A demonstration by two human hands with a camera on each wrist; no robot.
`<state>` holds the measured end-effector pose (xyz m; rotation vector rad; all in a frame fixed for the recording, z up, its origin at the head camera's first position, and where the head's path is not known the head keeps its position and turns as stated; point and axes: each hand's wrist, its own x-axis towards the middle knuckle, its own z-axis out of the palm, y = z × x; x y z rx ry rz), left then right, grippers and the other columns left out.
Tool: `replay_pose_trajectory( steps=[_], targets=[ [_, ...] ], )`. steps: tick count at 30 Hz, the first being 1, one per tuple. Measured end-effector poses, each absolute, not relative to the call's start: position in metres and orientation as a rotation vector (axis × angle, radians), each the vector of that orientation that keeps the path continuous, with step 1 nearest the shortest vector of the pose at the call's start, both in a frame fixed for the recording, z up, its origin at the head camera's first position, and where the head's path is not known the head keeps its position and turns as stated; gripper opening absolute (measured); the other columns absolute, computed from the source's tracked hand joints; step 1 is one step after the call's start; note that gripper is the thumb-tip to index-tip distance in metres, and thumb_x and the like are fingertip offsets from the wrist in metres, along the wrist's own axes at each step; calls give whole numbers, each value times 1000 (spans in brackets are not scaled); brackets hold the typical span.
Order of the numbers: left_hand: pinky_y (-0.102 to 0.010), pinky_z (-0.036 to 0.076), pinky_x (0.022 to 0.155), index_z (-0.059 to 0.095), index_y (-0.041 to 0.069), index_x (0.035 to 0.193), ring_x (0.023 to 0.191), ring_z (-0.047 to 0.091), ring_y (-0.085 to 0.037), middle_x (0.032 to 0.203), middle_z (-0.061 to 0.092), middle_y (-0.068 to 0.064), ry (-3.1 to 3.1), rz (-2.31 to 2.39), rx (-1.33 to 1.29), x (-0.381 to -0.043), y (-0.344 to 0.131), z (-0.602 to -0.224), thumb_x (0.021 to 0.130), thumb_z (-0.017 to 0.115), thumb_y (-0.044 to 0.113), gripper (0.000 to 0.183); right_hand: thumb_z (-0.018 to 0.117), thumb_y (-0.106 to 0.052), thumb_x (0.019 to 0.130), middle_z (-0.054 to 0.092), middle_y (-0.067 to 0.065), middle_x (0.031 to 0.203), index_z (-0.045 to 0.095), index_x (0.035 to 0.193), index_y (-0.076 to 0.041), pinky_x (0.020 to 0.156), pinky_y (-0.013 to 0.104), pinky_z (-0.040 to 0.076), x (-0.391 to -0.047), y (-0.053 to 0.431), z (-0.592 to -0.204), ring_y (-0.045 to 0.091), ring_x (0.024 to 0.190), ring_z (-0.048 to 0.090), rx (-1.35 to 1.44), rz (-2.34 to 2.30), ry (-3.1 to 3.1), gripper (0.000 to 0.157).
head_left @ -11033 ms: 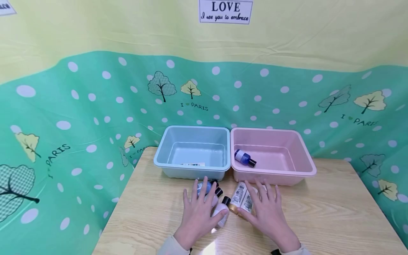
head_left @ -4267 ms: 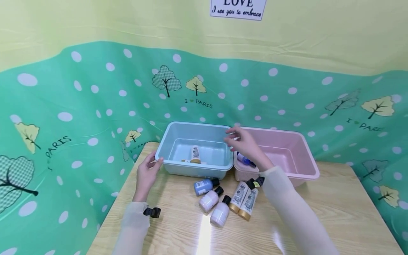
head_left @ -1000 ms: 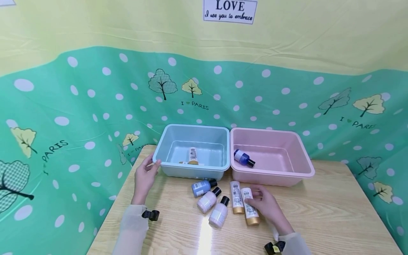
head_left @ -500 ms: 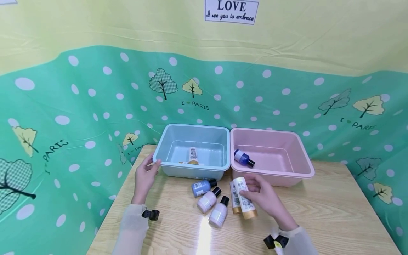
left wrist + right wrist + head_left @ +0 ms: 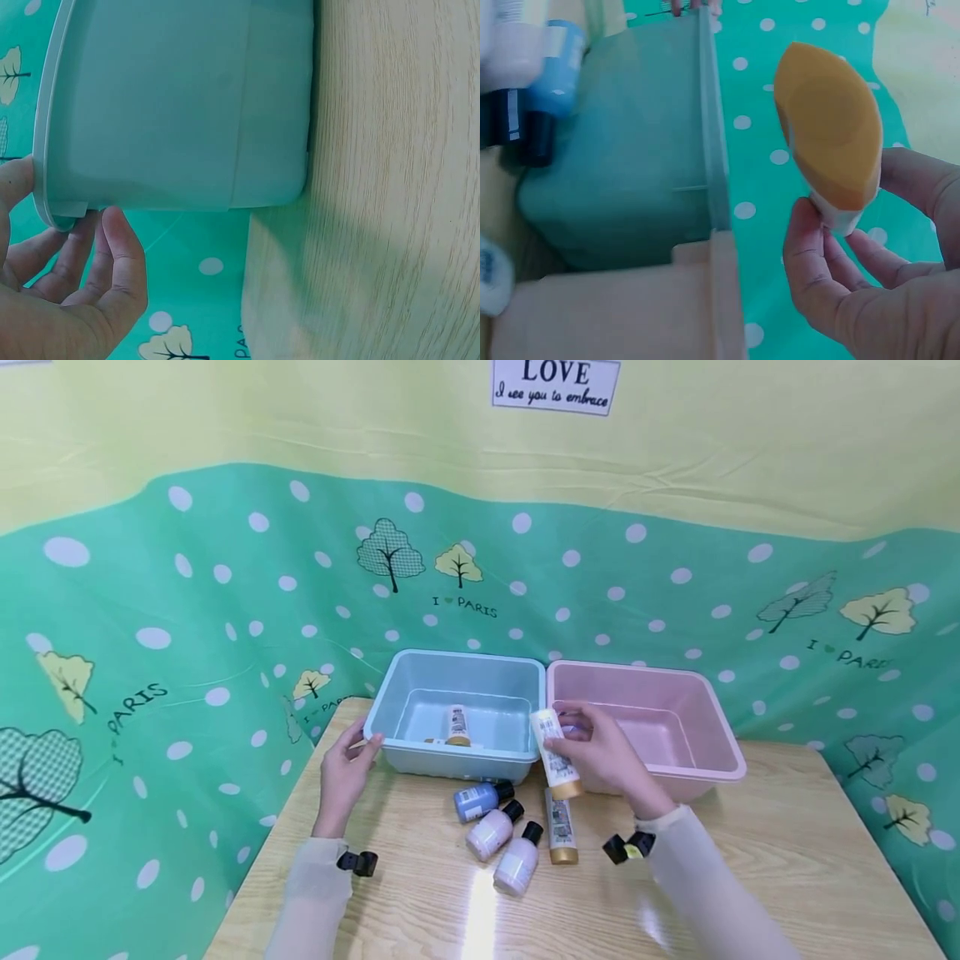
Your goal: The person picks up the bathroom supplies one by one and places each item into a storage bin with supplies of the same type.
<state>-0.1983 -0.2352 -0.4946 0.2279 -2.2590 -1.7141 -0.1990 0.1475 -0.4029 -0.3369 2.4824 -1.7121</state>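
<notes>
My right hand pinches a white squeeze tube with a gold cap. It holds the tube tilted, over the near edge where the blue and pink bins meet; the gold cap faces the right wrist camera. With thumb and fingers, my left hand grips the rim of the blue bin at its front left corner. Inside that bin lies a similar tube, and another is mostly hidden by the front wall. One more tube lies on the table below my right hand.
On the table, a blue bottle and two pale pink bottles with black caps lie before the blue bin. The pink bin stands on the right; a dark blue bottle in it is mostly hidden behind my right hand.
The right hand has lifted the right-hand tube off the table and carried it up and left to the bins' edge. The left hand keeps its grip on the blue bin's rim.
</notes>
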Motion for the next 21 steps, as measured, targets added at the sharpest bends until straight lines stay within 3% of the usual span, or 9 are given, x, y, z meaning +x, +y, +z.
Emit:
replay_pose_trajectory(
  steps=[6,21],
  targets=[
    [-24,55,69,50,21,133,98,57,-21,120,57,-10,-2264,-1724,225,-200,-236,-496,85,63,43,55,78,-25,74,53,11,121,47,130,-13,83,39,51,-238,127,-390,28,105,54,-303,-1838,2394,65],
    [-27,55,71,49,22,134,98,57,-20,119,57,-7,-2272,-1721,247,-200,-236,-495,84,63,44,56,79,-23,74,54,7,115,49,124,-17,70,32,55,-326,63,-377,22,95,58,-152,-1837,2380,58]
  ],
)
